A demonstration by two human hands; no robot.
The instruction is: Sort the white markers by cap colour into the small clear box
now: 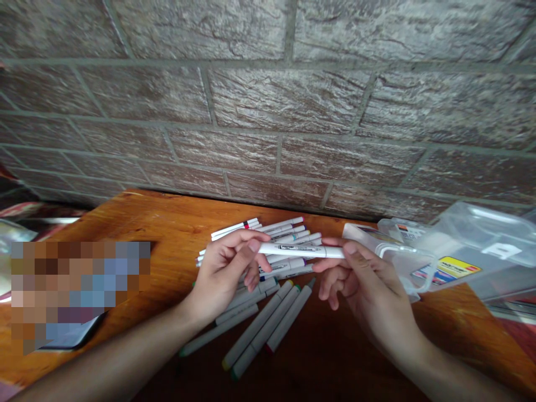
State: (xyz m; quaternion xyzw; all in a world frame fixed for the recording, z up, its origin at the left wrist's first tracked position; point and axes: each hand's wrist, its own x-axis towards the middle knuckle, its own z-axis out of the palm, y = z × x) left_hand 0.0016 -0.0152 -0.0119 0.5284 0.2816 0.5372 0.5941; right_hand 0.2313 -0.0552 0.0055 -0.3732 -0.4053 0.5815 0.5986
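Observation:
A white marker [299, 249] with dark print on its barrel is held level between my two hands, above the table. My left hand [228, 265] pinches its left end between thumb and fingers. At the other end my right hand [362, 273] grips it the same way, covering the tip. Beneath and around my hands lies a loose spread of several more markers [259, 329], white or grey with coloured ends. Some of them are partly hidden behind my left hand.
On the right stand clear plastic boxes [481, 240], one with a yellow and blue label. The wooden table [159, 223] meets a brick wall [268, 100] at its back. At the left, a device with a dark edge [69, 340] lies flat, largely covered by pixelation.

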